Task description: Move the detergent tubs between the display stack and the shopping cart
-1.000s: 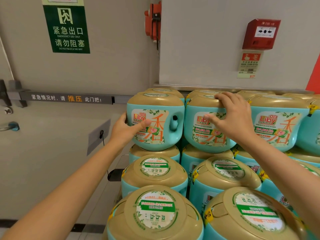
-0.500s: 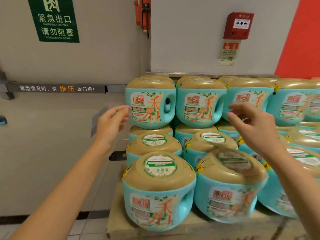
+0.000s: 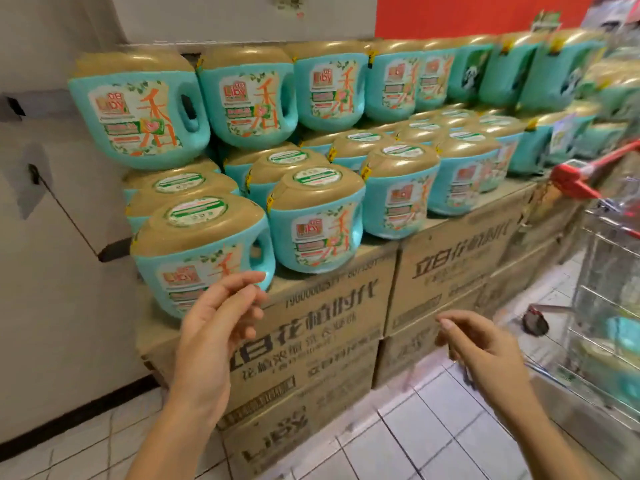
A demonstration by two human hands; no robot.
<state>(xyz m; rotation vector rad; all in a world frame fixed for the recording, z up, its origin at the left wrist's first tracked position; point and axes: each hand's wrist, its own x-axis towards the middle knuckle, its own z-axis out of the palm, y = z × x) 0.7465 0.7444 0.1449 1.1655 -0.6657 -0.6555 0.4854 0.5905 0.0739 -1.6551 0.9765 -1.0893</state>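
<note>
Cartons (image 3: 450, 271) bearing detergent tubs (image 3: 317, 223) face the loosely spread, empty left hand (image 3: 211, 327) and right hand (image 3: 485, 351); shopping cart (image 3: 604, 258) at right.

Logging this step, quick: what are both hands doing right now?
Left hand: open, fingers loosely curled, holding nothing.
Right hand: open, holding nothing.

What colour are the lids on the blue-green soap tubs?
The domed plastic lids are gold; head view.

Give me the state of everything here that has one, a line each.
Left hand: empty, fingers relaxed.
Right hand: empty, fingers loosely curled.
Teal detergent tubs with gold lids: upright, lidded, stacked in tiers.
Brown cardboard cartons: closed, stacked beneath the tubs.
Wire shopping cart: holds something teal, blurred.
</note>
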